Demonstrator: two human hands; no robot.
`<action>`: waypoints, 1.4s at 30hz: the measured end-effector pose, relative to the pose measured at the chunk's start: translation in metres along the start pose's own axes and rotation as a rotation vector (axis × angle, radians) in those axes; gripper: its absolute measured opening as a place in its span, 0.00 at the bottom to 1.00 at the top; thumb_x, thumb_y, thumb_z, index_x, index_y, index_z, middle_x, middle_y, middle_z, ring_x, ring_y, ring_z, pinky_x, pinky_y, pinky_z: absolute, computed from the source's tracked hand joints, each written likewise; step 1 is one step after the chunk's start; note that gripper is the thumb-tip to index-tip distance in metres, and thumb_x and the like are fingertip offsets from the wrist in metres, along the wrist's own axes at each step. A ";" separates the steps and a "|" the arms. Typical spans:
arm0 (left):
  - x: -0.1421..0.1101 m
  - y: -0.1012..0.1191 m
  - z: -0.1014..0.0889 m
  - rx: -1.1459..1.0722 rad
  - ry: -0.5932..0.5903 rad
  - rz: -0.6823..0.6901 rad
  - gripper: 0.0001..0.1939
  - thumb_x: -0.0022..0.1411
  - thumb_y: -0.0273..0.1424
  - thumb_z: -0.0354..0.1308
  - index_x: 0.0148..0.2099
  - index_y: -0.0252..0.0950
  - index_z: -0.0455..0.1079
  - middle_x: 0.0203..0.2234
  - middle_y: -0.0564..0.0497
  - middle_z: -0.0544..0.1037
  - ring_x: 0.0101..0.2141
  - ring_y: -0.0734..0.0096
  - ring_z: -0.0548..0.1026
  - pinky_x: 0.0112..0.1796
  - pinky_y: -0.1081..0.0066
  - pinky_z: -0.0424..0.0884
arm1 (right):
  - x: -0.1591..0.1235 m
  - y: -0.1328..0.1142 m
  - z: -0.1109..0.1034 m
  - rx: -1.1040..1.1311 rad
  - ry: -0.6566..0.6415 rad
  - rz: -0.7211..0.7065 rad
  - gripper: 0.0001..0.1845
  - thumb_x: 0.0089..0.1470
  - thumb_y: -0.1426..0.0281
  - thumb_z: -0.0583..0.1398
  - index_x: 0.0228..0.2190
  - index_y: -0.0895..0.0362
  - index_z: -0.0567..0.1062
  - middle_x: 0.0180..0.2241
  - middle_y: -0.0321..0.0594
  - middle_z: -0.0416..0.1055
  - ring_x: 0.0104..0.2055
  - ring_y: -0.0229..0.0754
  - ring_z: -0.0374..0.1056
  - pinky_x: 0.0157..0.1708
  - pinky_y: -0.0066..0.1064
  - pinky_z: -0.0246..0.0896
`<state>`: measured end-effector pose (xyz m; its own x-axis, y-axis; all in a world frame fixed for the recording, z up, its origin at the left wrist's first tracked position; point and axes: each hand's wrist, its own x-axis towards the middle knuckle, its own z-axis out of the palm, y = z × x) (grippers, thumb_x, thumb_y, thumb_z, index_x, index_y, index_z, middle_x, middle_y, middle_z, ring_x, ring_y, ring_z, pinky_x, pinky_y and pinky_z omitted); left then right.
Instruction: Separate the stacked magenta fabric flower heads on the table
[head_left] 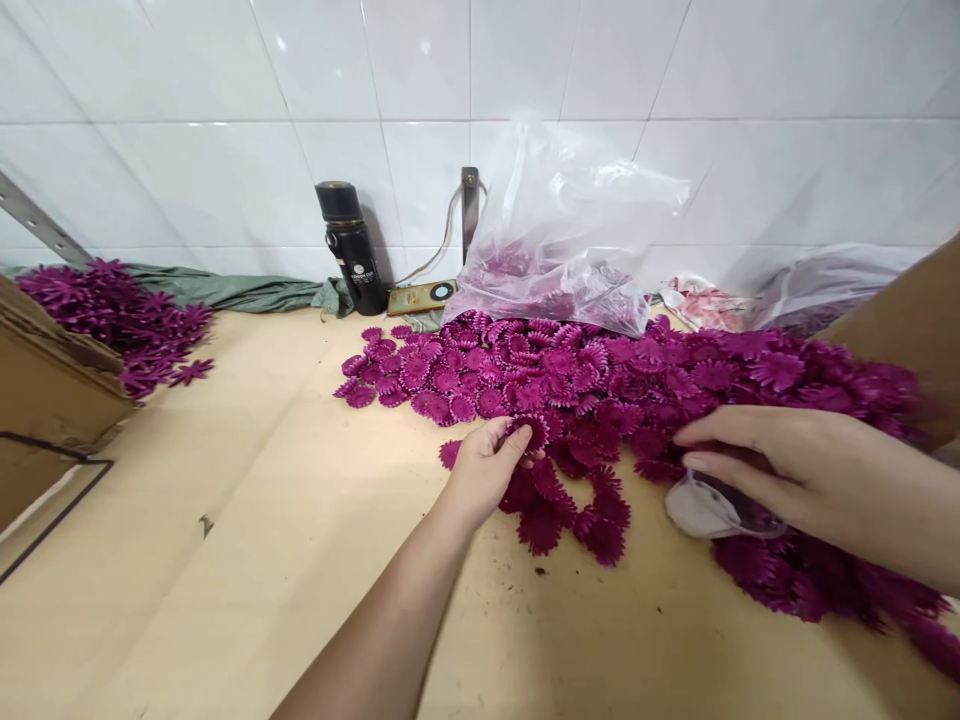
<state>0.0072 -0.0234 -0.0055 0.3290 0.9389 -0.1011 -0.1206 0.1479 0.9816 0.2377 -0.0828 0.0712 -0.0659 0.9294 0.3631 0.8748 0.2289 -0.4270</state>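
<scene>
Black bottle [349, 235], beyond and left of the left hand [486, 462]: white print [363, 276] "…SHION CUP", first letters unclear; round white emblem [358, 269] above, finer line below illegible. Gold-coloured device [411, 300], beyond same hand: markings too small to read.

Left of centre, a hand could pass low over the pale tan flat tabletop [247, 450] — between the brown corrugated cardboard box [56, 375] and the person's bare left forearm [405, 600]. Behind, the tall black cylindrical bottle [364, 265] and the crumpled clear plastic bag [570, 190] stand in the way. Rightward, heaped magenta frilled flower discs [555, 365] block any level path — as do the right hand [780, 455] and the small whitish rounded cup [699, 508] below it.
</scene>
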 end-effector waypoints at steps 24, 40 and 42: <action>-0.004 -0.008 -0.011 0.546 0.165 0.393 0.18 0.65 0.39 0.41 0.32 0.36 0.67 0.26 0.50 0.72 0.30 0.70 0.70 0.33 0.70 0.66 | 0.027 -0.048 0.120 0.624 0.061 0.221 0.13 0.49 0.60 0.54 0.21 0.55 0.64 0.20 0.33 0.60 0.23 0.36 0.55 0.26 0.30 0.53; -0.005 -0.007 -0.002 0.517 0.078 0.506 0.11 0.54 0.33 0.59 0.41 0.36 0.73 0.36 0.47 0.75 0.37 0.67 0.73 0.41 0.66 0.70 | 0.022 -0.047 0.130 0.842 0.004 0.313 0.21 0.47 0.52 0.57 0.17 0.55 0.61 0.18 0.29 0.54 0.22 0.33 0.51 0.22 0.27 0.51; -0.004 -0.008 -0.003 0.539 0.086 0.507 0.11 0.55 0.33 0.59 0.41 0.36 0.73 0.35 0.47 0.76 0.37 0.67 0.73 0.41 0.65 0.70 | 0.021 -0.047 0.130 0.845 0.006 0.301 0.21 0.49 0.52 0.55 0.18 0.54 0.60 0.18 0.29 0.53 0.22 0.34 0.51 0.23 0.27 0.51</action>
<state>0.0043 -0.0273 -0.0130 0.2776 0.8757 0.3951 0.2451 -0.4622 0.8522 0.1322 -0.0365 -0.0089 0.1137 0.9835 0.1409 0.2094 0.1149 -0.9710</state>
